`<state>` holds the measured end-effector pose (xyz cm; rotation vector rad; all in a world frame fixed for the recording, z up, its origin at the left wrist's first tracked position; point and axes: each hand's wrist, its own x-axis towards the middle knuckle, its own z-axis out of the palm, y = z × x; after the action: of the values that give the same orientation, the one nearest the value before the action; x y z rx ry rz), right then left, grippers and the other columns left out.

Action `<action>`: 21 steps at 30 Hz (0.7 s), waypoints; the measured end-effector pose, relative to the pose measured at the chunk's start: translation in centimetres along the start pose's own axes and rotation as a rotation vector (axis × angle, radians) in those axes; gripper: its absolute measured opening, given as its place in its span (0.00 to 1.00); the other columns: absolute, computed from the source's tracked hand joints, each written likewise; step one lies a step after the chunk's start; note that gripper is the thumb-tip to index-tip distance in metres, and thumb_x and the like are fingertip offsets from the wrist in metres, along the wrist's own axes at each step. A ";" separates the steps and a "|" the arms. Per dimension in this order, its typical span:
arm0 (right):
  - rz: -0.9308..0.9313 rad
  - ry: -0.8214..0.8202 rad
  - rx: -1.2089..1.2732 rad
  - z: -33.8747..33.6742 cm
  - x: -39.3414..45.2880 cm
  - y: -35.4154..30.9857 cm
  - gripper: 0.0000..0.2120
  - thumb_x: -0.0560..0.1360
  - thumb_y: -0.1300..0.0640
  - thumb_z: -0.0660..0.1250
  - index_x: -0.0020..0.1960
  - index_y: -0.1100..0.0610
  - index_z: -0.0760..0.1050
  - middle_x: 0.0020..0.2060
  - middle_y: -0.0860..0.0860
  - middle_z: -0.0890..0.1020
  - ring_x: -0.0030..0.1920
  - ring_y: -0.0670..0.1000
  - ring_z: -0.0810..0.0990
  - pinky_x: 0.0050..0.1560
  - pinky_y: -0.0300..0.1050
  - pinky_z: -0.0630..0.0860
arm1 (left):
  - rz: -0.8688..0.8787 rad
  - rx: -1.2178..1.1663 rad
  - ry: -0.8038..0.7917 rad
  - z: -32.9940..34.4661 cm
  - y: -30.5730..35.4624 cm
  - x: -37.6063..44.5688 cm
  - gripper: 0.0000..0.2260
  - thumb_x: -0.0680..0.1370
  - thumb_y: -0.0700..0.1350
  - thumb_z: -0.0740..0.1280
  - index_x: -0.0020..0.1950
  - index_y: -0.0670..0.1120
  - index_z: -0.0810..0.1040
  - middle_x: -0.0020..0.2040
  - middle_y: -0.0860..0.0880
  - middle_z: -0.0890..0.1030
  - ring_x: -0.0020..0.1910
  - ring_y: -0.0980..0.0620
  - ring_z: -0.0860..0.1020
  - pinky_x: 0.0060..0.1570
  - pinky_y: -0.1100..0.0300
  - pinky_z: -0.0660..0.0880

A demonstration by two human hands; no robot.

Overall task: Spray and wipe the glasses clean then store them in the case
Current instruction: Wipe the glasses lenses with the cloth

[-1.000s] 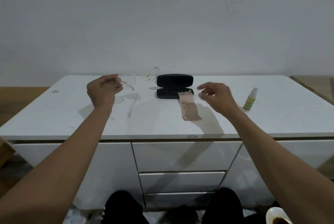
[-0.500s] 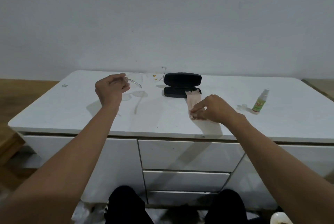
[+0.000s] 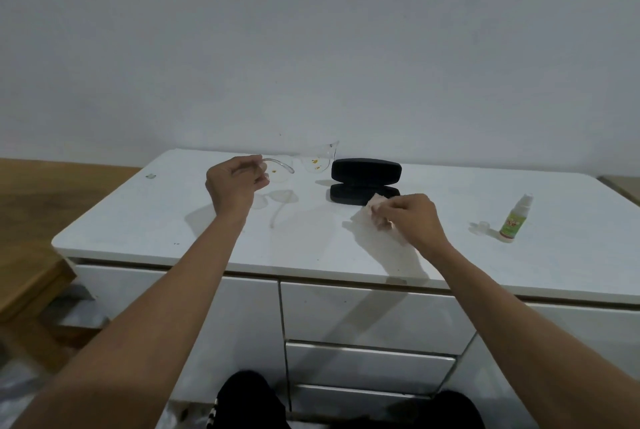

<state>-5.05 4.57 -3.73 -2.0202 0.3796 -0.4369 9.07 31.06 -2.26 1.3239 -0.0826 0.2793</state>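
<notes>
My left hand [image 3: 232, 186] holds clear-framed glasses [image 3: 313, 162] by one temple, raised above the white cabinet top [image 3: 138, 220]. Orange-yellow specks mark the lenses. The open black glasses case [image 3: 365, 180] lies just right of the glasses. Bunched in my right hand [image 3: 408, 217], a pinkish cloth [image 3: 375, 212] is lifted in front of the case. A small green-labelled spray bottle [image 3: 514, 220] stands at the right, its clear cap [image 3: 482, 226] lying beside it.
A small speck of something [image 3: 150, 176] lies at the cabinet's far left. Drawers [image 3: 367, 317] front the cabinet below. A wooden surface [image 3: 31, 255] sits to the left. My dark-clad knees [image 3: 249, 401] are under the front edge.
My right hand came down onto the cloth, closed on it and lifted it off the top. The left hand kept the glasses raised, nearly still.
</notes>
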 end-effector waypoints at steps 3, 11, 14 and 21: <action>0.093 0.019 0.419 0.4 0.1 -1.1 0.10 0.77 0.64 0.69 0.38 0.64 0.83 0.40 0.54 0.88 0.45 0.52 0.86 0.45 0.44 0.82 | -0.004 0.002 0.002 -0.1 0.4 0.2 0.07 0.73 0.30 0.73 0.48 0.38 0.86 0.35 0.46 0.85 0.38 0.45 0.83 0.41 0.58 0.84; 0.093 0.006 0.730 2.7 0.4 -4.5 0.08 0.80 0.57 0.70 0.45 0.60 0.82 0.39 0.57 0.86 0.44 0.56 0.86 0.53 0.51 0.83 | 0.012 -0.002 -0.021 0.2 1.8 0.1 0.08 0.73 0.30 0.73 0.52 0.34 0.85 0.38 0.41 0.83 0.39 0.42 0.82 0.41 0.59 0.84; 0.099 0.026 0.785 3.9 0.6 -5.9 0.07 0.80 0.56 0.71 0.45 0.59 0.83 0.40 0.56 0.85 0.40 0.57 0.82 0.54 0.53 0.80 | 0.021 0.004 -0.044 0.6 2.4 -0.1 0.08 0.74 0.29 0.72 0.53 0.33 0.85 0.39 0.40 0.83 0.39 0.42 0.81 0.42 0.58 0.84; 0.174 0.100 1.088 5.9 1.2 -9.1 0.05 0.80 0.60 0.71 0.49 0.62 0.82 0.35 0.53 0.83 0.29 0.53 0.72 0.37 0.47 0.69 | 0.044 0.036 -0.082 1.5 3.4 -0.7 0.07 0.73 0.31 0.74 0.50 0.35 0.86 0.39 0.39 0.84 0.35 0.44 0.82 0.45 0.54 0.85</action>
<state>-0.55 12.73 1.91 -0.9052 0.2785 -0.4887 7.66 30.20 1.19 1.3705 -0.1768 0.2650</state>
